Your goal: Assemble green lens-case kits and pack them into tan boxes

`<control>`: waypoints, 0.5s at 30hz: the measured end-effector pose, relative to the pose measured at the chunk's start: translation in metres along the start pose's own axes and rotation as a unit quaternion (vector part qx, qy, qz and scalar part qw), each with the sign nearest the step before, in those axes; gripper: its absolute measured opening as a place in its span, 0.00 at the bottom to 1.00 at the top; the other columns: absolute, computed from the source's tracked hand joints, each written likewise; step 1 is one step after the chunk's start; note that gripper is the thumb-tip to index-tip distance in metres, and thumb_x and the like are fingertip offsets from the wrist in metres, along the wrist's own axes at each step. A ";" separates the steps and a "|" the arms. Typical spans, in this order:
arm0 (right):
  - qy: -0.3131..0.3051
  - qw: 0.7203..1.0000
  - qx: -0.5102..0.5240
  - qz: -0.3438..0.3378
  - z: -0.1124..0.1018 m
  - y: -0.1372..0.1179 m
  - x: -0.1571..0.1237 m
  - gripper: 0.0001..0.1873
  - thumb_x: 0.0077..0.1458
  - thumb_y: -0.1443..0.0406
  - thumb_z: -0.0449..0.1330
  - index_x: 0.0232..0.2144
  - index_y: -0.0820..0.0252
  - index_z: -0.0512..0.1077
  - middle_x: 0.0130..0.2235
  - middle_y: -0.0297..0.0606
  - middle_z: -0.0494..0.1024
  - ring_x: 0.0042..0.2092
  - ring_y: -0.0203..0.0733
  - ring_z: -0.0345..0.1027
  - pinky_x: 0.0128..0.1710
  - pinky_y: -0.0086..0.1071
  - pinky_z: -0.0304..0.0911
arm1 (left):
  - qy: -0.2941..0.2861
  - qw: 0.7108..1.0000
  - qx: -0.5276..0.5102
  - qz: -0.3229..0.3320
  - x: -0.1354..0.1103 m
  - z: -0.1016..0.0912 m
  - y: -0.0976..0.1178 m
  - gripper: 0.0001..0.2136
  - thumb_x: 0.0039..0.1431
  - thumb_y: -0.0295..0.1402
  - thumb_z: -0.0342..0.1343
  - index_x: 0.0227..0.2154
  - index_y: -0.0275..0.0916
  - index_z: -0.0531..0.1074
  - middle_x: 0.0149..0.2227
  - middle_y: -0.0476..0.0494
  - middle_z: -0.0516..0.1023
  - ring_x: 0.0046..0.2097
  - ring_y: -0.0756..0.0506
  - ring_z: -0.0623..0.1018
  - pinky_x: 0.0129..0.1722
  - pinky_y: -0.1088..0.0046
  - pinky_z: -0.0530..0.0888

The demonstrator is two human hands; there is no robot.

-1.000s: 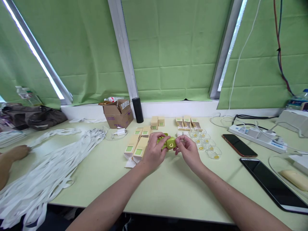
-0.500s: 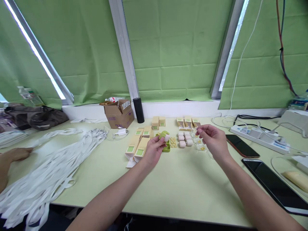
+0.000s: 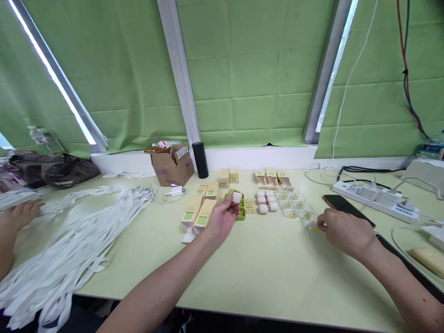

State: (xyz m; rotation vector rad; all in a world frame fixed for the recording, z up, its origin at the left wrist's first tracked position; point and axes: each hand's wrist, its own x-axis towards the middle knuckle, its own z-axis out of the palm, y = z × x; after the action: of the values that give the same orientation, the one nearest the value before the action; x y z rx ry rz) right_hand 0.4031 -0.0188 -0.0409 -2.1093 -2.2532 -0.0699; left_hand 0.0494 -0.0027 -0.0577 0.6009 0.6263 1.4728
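My left hand is closed around a small pale pink rounded case, which has green around its edge. Just behind and beside it stand green holders, partly covered by the fingers. My right hand is bent down with its fingertips pinched on a clear plastic shell with a yellow spot, at the near right end of a group of such clear shells. Between the hands lie several pale pink cases in rows and small yellow squares.
Beige boxes with green labels lie left of my left hand; open boxes stand behind the pink cases. Phones and a power strip are at right. White straps and another person's hand are at left.
My right hand has moved right and toward me, down to the nearest clear shell. The pale pink case in my left hand now shows more fully. The other person's hand has shifted a little.
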 end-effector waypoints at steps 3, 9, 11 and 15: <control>-0.010 0.998 0.051 -0.024 -0.013 -0.011 -0.004 0.15 0.59 0.70 0.57 0.31 0.51 0.83 0.43 0.42 0.86 0.41 0.53 0.80 0.30 0.36 0.58 | 0.000 1.000 -0.002 0.001 -0.001 0.001 0.000 0.07 0.63 0.33 0.68 0.35 0.33 0.81 0.34 0.39 0.81 0.35 0.46 0.77 0.37 0.71 0.74; -0.031 0.934 0.312 -0.174 -0.049 -0.052 0.001 0.13 0.61 0.58 0.60 0.31 0.55 0.82 0.33 0.39 0.82 0.35 0.44 0.73 0.35 0.35 0.66 | 0.016 1.000 -0.007 -0.003 -0.003 0.006 0.001 0.06 0.64 0.32 0.67 0.35 0.33 0.81 0.33 0.39 0.80 0.35 0.46 0.77 0.36 0.72 0.75; -0.052 0.904 0.386 -0.176 -0.053 -0.071 0.012 0.15 0.60 0.54 0.61 0.30 0.57 0.81 0.29 0.38 0.78 0.31 0.41 0.70 0.31 0.34 0.67 | 0.020 1.000 -0.007 -0.004 -0.004 0.006 0.002 0.06 0.65 0.32 0.66 0.36 0.33 0.81 0.33 0.39 0.80 0.35 0.46 0.77 0.36 0.71 0.76; -0.089 0.829 0.527 -0.167 -0.043 -0.107 0.040 0.17 0.52 0.51 0.68 0.26 0.59 0.79 0.27 0.36 0.73 0.30 0.40 0.68 0.29 0.34 0.75 | 0.020 1.000 -0.008 -0.006 -0.004 0.005 0.004 0.07 0.66 0.32 0.64 0.36 0.33 0.81 0.33 0.38 0.80 0.35 0.45 0.78 0.35 0.70 0.76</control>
State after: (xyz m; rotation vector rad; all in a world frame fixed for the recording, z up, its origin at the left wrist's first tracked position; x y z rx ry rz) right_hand 0.2938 0.0112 0.0050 -1.1393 -1.9320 1.1124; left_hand 0.0501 -0.0064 -0.0513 0.5566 0.6482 1.4807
